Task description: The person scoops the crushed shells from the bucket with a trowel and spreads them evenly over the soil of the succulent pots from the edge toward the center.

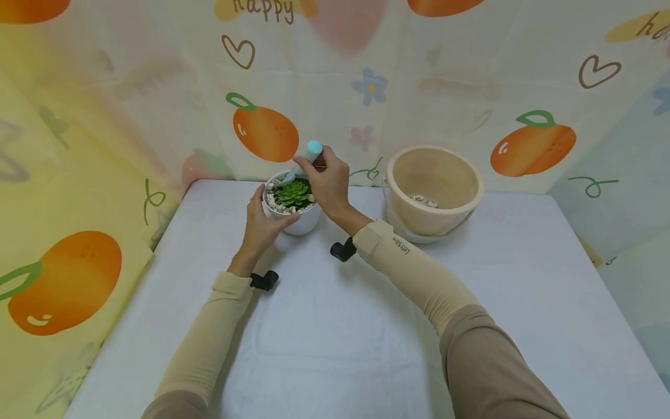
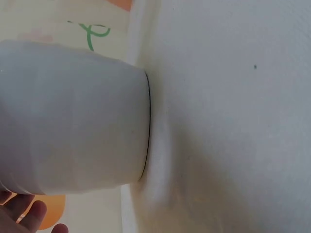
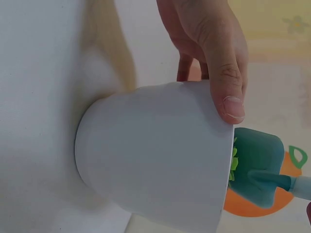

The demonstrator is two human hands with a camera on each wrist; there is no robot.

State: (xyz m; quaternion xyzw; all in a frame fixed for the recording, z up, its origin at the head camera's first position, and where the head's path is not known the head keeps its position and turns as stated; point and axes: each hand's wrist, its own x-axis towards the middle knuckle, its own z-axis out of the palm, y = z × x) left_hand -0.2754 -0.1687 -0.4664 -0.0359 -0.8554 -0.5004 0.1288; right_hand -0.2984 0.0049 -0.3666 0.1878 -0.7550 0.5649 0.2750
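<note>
A white flower pot (image 1: 302, 226) stands on the table near its back edge, with a green succulent (image 1: 293, 192) and pale pebbles (image 1: 271, 201) in it. My left hand (image 1: 263, 226) grips the pot at its left side and front. In the right wrist view the left thumb lies over the pot's outer wall at the rim. My right hand (image 1: 333, 181) holds a small trowel (image 1: 313, 149) by its pale blue handle. The trowel's teal blade (image 3: 258, 162) is at the pot's mouth, beside the succulent; its tip is hidden. The pot's smooth side (image 2: 77, 116) fills much of the left wrist view.
To the right of the pot stands a beige bucket (image 1: 435, 220) with a thin handle, and a few pale stones (image 1: 424, 201) lie inside it. The table (image 1: 335, 337) has a white cover. A patterned curtain (image 1: 335, 87) hangs close behind it.
</note>
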